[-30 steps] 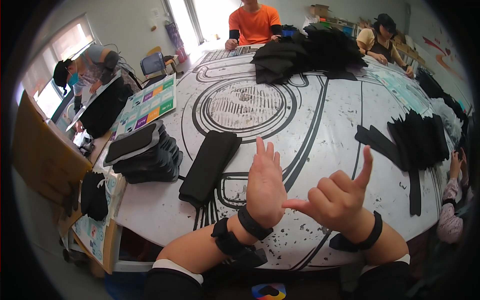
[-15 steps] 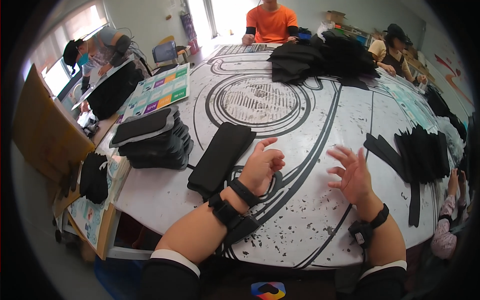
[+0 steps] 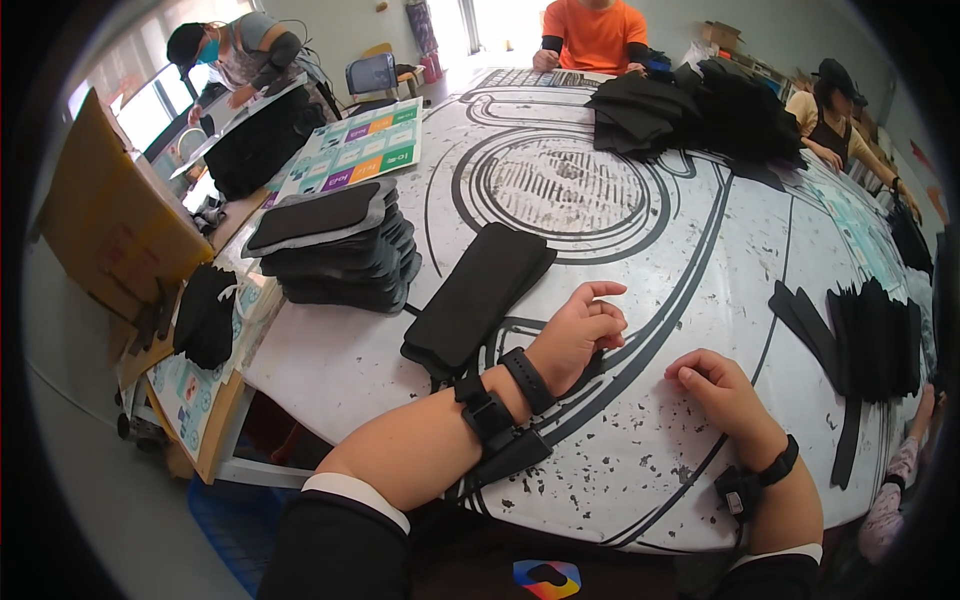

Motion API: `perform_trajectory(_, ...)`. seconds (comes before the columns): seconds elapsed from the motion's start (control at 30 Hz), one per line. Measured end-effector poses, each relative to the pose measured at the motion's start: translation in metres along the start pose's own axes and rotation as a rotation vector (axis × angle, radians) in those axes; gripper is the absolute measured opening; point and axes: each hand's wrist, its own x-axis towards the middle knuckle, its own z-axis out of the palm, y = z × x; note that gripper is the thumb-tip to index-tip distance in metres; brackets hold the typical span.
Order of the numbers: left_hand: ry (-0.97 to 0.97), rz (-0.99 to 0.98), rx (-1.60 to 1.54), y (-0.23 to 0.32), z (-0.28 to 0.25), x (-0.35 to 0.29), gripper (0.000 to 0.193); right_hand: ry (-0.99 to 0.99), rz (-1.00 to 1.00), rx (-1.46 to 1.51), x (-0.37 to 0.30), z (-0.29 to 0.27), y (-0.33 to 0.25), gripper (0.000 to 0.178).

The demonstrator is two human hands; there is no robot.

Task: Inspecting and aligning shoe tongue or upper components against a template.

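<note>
My left hand (image 3: 576,336) hovers above the table, its index finger stretched out and the others loosely bent, with nothing visible in it. To its left lies a small stack of black fabric pieces (image 3: 478,295), long with rounded ends. My right hand (image 3: 718,392) is over the table's near right part, fingers curled in and thumb against them. Nothing shows in its grip. Farther left stands a taller pile of dark padded pieces with grey edges (image 3: 335,250). Right of my right hand lie several black strips (image 3: 872,340), some fanned out.
The white table (image 3: 640,480) has black line drawings and worn spots. A big black fabric heap (image 3: 700,115) lies at the far side, near a person in orange (image 3: 594,40). Other people work at left and right. A cardboard box (image 3: 125,205) and a printed board (image 3: 365,145) stand left.
My right hand has gone from spread fingers to curled ones. The view has shifted, so the table's things sit farther right in it. My left hand keeps much the same pose.
</note>
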Motion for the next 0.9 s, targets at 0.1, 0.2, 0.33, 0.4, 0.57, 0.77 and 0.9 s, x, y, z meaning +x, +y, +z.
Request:
perform_trajectory(0.1, 0.017, 0.026, 0.007, -0.0025, 0.0011, 0.002, 0.038, -0.022, 0.003, 0.027, 0.0006, -0.0023, 0.0012, 0.016)
perform_trajectory(0.2, 0.023, 0.028, 0.042, -0.0033, 0.0018, 0.0014, 0.035, -0.022, 0.011, 0.04, 0.0002, -0.0009, -0.001, 0.016)
perform_trajectory(0.33, 0.021, 0.032, 0.034, -0.0028, 0.0004, 0.0012, 0.035, -0.03, 0.004, 0.024, 0.0006, -0.0026, 0.0019, 0.017)
perform_trajectory(0.4, 0.019, 0.03, 0.03, -0.0025, 0.0002, 0.0008, 0.035, -0.041, 0.003, 0.039, 0.0006, -0.0026, 0.0028, 0.017)
perform_trajectory(0.57, 0.016, 0.024, 0.02, -0.0018, 0.002, 0.001, 0.035, -0.04, 0.004, 0.041, 0.0011, -0.0035, 0.0039, 0.017)
perform_trajectory(0.77, 0.003, 0.026, -0.001, -0.0019, 0.0008, -0.0004, 0.033, -0.03, 0.009, 0.037, 0.0008, -0.0022, 0.0026, 0.016)
perform_trajectory(0.9, 0.002, 0.032, 0.005, -0.0017, 0.0012, -0.0004, 0.032, -0.031, 0.008, 0.043, 0.0013, -0.0022, 0.0025, 0.016)
